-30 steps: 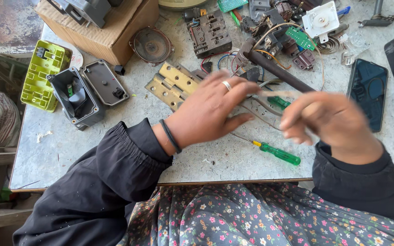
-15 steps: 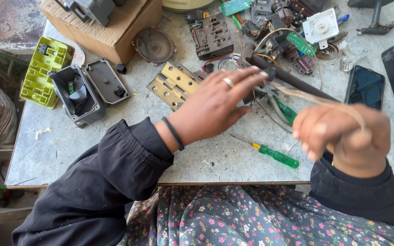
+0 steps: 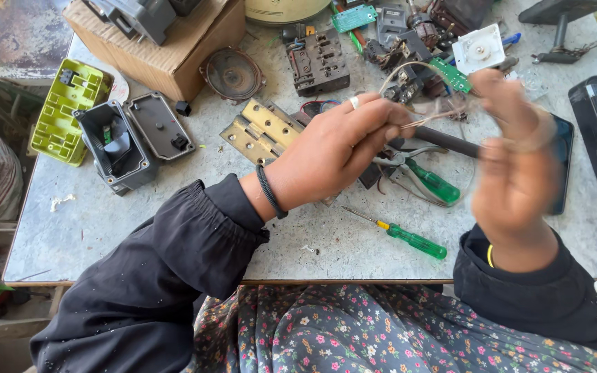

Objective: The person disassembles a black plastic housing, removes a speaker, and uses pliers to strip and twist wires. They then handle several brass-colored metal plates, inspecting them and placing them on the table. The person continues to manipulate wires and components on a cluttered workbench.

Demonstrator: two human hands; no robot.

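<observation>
A thin bundle of wire strands [image 3: 431, 119] runs between the two hands, its long axis nearly level and slightly rising toward the right, above the clutter at the back of the surface [image 3: 174, 228]. The left hand [image 3: 336, 148] lies low, palm down, its fingers [image 3: 381, 124] pinched narrow on the near end of the strands, right over a dark component that its palm mostly hides. The right hand [image 3: 516, 162] is lifted well clear of the surface and blurred; the strands lead into it and seem looped about it, but I cannot tell how tight its fingers close. So the wire lies to the right of the left fingertips. Below it rest green-handled pliers [image 3: 431, 181], and nearer the edge a green screwdriver [image 3: 409, 238]. A brass hinge [image 3: 260, 128] lies beside the left wrist.
</observation>
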